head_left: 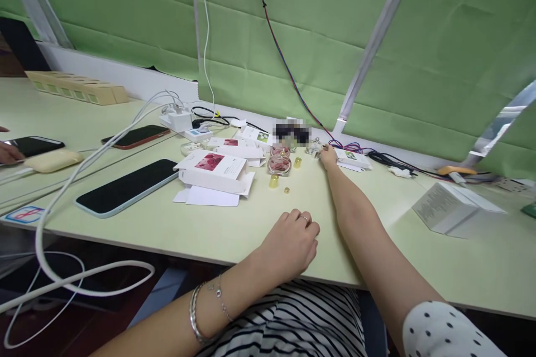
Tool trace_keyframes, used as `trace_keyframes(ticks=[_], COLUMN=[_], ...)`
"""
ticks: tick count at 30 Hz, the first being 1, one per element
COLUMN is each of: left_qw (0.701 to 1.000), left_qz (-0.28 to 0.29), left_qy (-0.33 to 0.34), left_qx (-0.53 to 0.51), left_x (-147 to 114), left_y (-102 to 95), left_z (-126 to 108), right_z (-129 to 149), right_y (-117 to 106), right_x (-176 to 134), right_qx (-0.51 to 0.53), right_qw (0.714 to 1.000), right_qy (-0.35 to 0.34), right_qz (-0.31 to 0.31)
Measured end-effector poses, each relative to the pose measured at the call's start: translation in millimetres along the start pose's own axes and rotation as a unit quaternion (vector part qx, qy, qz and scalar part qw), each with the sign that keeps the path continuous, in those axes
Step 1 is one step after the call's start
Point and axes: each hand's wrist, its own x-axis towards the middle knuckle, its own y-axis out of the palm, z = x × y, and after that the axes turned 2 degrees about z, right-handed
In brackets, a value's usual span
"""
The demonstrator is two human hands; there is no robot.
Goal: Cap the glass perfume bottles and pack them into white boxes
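A creased green cloth screen [268, 56] fills the back of the room, crossed by pale metal posts [377, 42]. Below it runs a smooth, pale yellow-green table [243, 228], with a blue-edged phone [129, 187] flat on its left part, a white box [446, 206] on its right and flat white card boxes [213, 170] near the middle. The left hand [291, 242] rests by the front edge, fingers curled in and pressed close together. The right hand [329, 156] reaches far back, its fingertips at a cluster of clear, shiny pieces [312, 146]; whether they pinch one I cannot tell. Left of that hand, apart from its fingers, are clear, rounded bottles [279, 164] with pinkish insides. Near these are see-through yellow caps [273, 181] and, smallest of all, a round, gold-coloured piece [287, 190], between the bottles and the left hand
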Motion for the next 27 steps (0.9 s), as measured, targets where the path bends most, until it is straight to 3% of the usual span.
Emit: trace_keyframes(ticks=[5, 7, 10, 15, 21, 24, 27], left_qw=[1.000, 1.000, 1.000, 1.000, 0.999, 0.997, 0.995], left_qz=[-0.002, -0.002, 0.001, 0.010, 0.005, -0.010, -0.005], left_qy=[0.001, 0.000, 0.001, 0.003, -0.008, -0.028, -0.032], left_qx=[0.002, 0.003, -0.003, -0.024, -0.040, -0.070, -0.090], left_x=[0, 0, 0, 1, 4, 4, 3], left_y=[1.4, 1.3, 0.0, -3.4, -1.7, -0.2, -0.9], left_z=[0, 0, 1, 1, 4, 5, 6], right_z=[-6, -18, -37, -50, -27, 4, 32], right_y=[-34, -52, -79, -111, -152, -178, -204], right_x=[-17, -21, -25, -52, -141, -197, -234], right_qx=[-0.087, -0.173, -0.269, -0.287, -0.269, -0.194, -0.108], right_qw=[0.994, 0.985, 0.957, 0.937, 0.910, 0.869, 0.841], right_qy=[-0.050, -0.026, 0.013, -0.045, -0.164, -0.301, -0.341], right_qz=[-0.052, -0.010, 0.107, 0.195, 0.270, 0.342, 0.406])
